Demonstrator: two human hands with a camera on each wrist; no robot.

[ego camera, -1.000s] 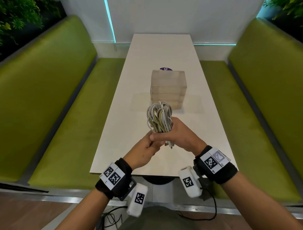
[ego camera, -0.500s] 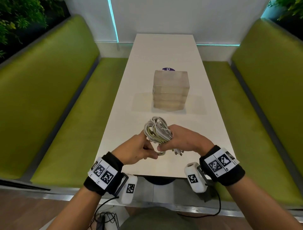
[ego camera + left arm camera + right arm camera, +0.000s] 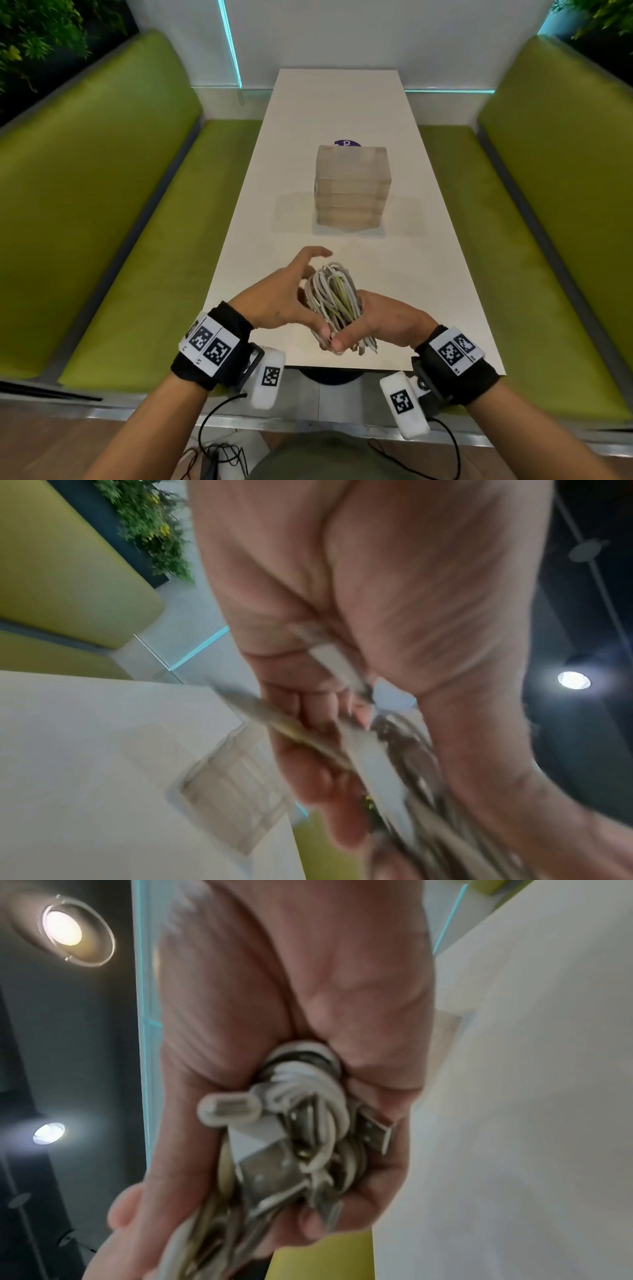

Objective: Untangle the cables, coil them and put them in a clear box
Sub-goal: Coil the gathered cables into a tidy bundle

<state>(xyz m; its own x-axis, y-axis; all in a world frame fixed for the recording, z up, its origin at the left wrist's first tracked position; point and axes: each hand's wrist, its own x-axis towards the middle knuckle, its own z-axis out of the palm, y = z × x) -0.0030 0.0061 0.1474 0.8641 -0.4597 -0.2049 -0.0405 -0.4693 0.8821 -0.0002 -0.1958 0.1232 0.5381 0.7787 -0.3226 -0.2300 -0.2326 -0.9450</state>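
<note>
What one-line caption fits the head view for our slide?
Right hand grips a cable bundle above the white table; left hand opens beside it, before stacked clear boxes.

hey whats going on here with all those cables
A person at the near end of a white table is sorting a bunch of cables, white with a few yellowish ones. The right hand grips the bunch near its lower end, where the plugs stick out. The left hand is beside the loops with its fingers spread, its thumb at the base of the bunch. Farther along the table stands a stack of clear boxes, closed, with nothing visibly inside yet.
</note>
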